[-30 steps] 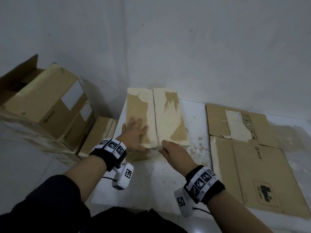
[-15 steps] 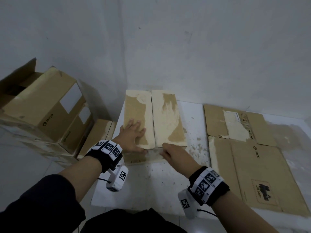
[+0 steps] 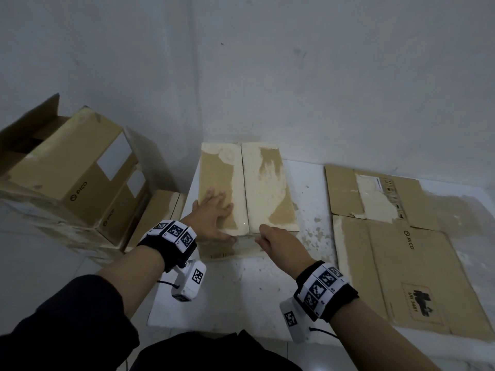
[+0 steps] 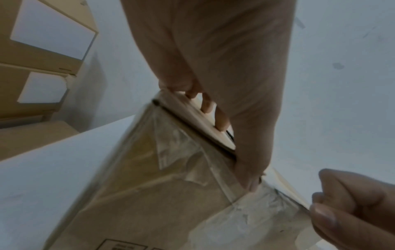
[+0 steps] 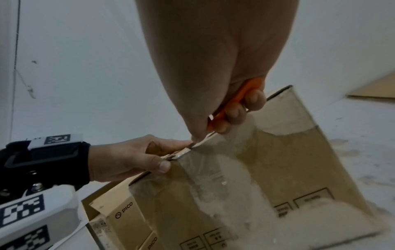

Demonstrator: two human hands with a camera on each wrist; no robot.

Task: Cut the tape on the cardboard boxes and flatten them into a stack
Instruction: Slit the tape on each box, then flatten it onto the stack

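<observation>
A closed cardboard box [image 3: 263,188] with torn paper on its top flaps stands on the white table [image 3: 241,290]. My left hand [image 3: 214,212] lies flat on the left flap, with its thumb over the near edge [image 5: 128,159]. My right hand [image 3: 278,243] grips an orange utility knife [image 5: 235,101]. The knife's blade [image 5: 192,147] sits at the near top edge, at the seam between the flaps. Clear tape [image 5: 205,169] runs down the box's front face below the blade and shows wrinkled in the left wrist view [image 4: 252,206].
A flattened cardboard box [image 3: 401,263] lies on the right of the table. Stacked cardboard boxes [image 3: 67,178] stand on the floor at left, the top one open, with a smaller box [image 3: 158,210] against the table. A wall stands close behind.
Both hands stay at the box's near edge. Only the head view has shifted a little.
</observation>
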